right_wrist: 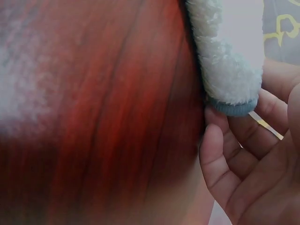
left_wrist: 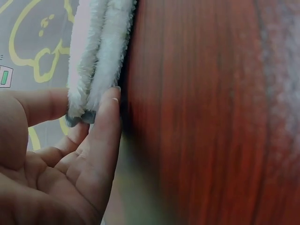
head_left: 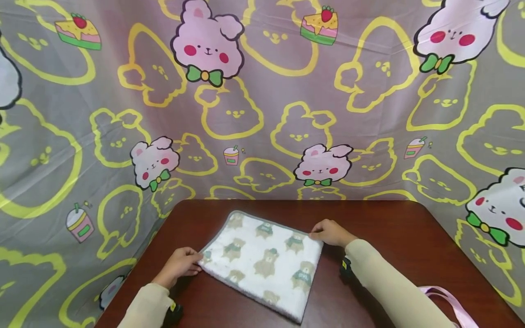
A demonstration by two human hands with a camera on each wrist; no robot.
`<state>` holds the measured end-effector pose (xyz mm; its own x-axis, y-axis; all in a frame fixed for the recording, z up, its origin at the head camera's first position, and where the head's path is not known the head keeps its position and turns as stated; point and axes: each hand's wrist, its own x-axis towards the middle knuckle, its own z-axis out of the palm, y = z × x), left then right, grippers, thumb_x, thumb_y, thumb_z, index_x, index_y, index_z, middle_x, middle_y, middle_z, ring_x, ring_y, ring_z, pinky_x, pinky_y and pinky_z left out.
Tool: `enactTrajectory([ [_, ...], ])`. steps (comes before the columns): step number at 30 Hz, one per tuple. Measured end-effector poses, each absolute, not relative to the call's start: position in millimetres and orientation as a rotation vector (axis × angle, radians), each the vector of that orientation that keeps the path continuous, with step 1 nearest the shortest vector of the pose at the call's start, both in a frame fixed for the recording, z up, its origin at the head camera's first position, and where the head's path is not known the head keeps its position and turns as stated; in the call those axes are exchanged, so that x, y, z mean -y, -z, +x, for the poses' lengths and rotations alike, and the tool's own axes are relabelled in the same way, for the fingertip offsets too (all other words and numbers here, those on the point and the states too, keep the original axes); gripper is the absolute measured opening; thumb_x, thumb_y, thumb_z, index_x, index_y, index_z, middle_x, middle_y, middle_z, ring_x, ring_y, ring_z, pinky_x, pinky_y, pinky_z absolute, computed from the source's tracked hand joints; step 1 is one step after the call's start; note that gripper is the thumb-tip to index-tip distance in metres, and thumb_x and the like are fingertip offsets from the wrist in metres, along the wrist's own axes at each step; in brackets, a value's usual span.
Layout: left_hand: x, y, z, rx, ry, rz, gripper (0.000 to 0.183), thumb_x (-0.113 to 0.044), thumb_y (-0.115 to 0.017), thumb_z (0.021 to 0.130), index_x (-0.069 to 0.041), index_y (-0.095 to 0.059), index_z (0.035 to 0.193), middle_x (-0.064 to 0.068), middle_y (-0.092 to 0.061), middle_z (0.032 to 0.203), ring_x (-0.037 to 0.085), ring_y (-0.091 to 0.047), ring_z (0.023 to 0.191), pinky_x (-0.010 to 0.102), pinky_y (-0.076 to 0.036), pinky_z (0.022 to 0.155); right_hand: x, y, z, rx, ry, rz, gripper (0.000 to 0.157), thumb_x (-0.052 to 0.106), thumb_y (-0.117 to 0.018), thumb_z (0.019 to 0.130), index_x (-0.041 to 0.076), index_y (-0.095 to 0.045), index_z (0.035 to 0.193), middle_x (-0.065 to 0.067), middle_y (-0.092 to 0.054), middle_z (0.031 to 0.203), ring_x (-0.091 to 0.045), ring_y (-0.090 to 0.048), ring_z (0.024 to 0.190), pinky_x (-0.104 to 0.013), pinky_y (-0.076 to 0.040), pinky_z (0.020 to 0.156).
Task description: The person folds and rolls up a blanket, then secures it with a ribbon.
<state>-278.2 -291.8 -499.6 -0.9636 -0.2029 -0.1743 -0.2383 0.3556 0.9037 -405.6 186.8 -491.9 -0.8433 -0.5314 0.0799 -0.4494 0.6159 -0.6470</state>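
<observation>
A folded fluffy white towel (head_left: 250, 259) with a brown bear print and grey edging lies at a slant on the table. My left hand (head_left: 180, 265) pinches its left corner. In the left wrist view, the thumb and fingers of that hand (left_wrist: 70, 154) are on either side of the towel's stacked layers (left_wrist: 101, 61). At the far right corner, my right hand (head_left: 333, 233) grips the grey-edged border. From the right wrist, the towel's rounded, bound end (right_wrist: 229, 70) sits between the thumb side and the fingers of the right hand (right_wrist: 253, 150).
The dark red-brown wooden table (head_left: 381, 273) has rounded far corners. A pink strap (head_left: 447, 303) lies at the near right, beside the right sleeve (head_left: 389, 282). A grey curtain (head_left: 262, 136) with yellow outlines and rabbit prints hangs behind and along both sides.
</observation>
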Motion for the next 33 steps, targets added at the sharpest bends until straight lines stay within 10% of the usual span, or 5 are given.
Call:
enactTrajectory([
  [33,293.7,498.5,-295.4,-2.565,-1.769,-0.429,0.036,-0.017,-0.067,0.092,0.015,-0.056,0.103,0.014,-0.067,0.077,0.02,-0.067,0.063,0.032,-0.056,0.06,-200.6,490.6,-379.7,-2.75,0.901,-0.712,0.026,0.03,-0.065,0.094,0.018,-0.068,0.071,0.002,-0.055,0.057,-0.012,-0.051,0.052,-0.031,-0.042,0.05],
])
